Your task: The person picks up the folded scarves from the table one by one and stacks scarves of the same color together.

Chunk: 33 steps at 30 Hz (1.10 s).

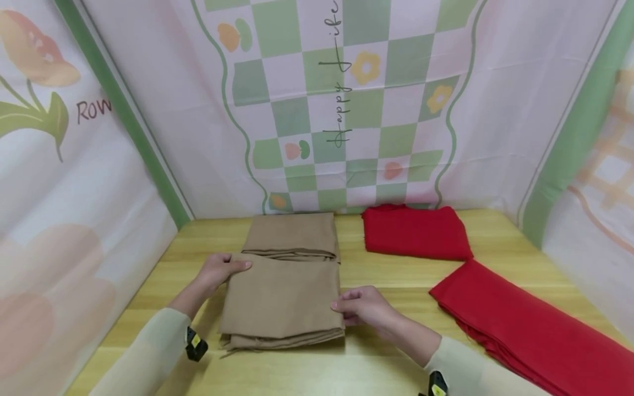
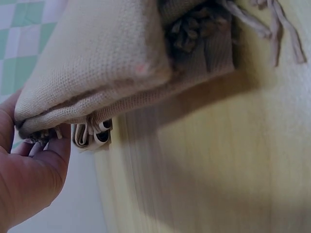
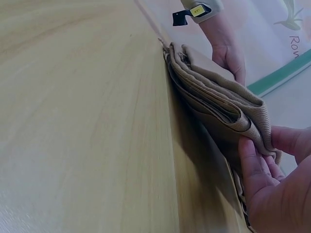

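A folded tan cloth [image 1: 282, 297] with frayed threads along its near edge is between my two hands. At its far left corner my left hand [image 1: 217, 272] pinches it, thumb on top and fingers underneath. My right hand [image 1: 367, 309] pinches the middle of the right edge. Several layers of the cloth [image 3: 218, 97] show in the right wrist view, raised off the table at the right hand's side. Just behind lies a second folded tan cloth [image 1: 292, 234], its near edge overlapped by the held one in the head view.
On the wooden table [image 1: 386, 357], a folded red cloth [image 1: 416, 234] lies at the back right. A longer red cloth [image 1: 535, 324] stretches along the right side. Printed curtains [image 1: 366, 110] stand behind the table and at both sides.
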Tool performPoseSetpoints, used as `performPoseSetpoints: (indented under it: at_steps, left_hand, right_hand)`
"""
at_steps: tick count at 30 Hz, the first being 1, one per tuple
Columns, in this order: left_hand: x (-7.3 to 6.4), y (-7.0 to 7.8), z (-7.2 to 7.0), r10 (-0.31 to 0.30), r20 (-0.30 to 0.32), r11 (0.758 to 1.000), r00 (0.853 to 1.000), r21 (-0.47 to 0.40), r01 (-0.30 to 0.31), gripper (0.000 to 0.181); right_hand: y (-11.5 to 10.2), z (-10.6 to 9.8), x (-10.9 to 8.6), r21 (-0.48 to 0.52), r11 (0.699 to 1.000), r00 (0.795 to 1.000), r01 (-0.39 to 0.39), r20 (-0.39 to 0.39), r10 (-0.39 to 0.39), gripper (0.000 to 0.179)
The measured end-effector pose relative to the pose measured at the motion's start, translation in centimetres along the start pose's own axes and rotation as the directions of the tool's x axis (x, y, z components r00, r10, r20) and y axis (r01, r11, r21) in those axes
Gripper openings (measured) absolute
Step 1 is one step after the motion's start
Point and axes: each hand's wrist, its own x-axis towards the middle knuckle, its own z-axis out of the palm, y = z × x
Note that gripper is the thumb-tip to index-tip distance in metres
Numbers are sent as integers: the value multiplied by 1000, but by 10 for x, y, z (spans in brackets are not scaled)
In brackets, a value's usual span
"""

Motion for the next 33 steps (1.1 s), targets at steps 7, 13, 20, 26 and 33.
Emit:
performPoseSetpoints:
  at_steps: [7,13,20,26,33]
  left_hand:
    - [2,-2,1,8,-1,1000,1000,27,-8,41]
    - [4,-5,2,8,3,1000,1000,27,-8,39]
    - [7,-7,3,7,20,1000,1000,26,-8,31]
    - [10,-10,4,-1,33,1000,999,15,1,30]
    - [9,-13,4,-22,53,1000,998,-11,23,29]
  right_hand:
    - [0,0,0,2,1000,1000,-14,4,14,21]
    - [4,0,3,-10,1000,1000,-28,-1,28,21]
    - [5,-1,4,-24,999,999,-38,-8,37,21]
    - [7,-2,3,-32,999,999,-33,6,33,20]
    - [7,-2,3,-50,998,1000,-28,4,28,19]
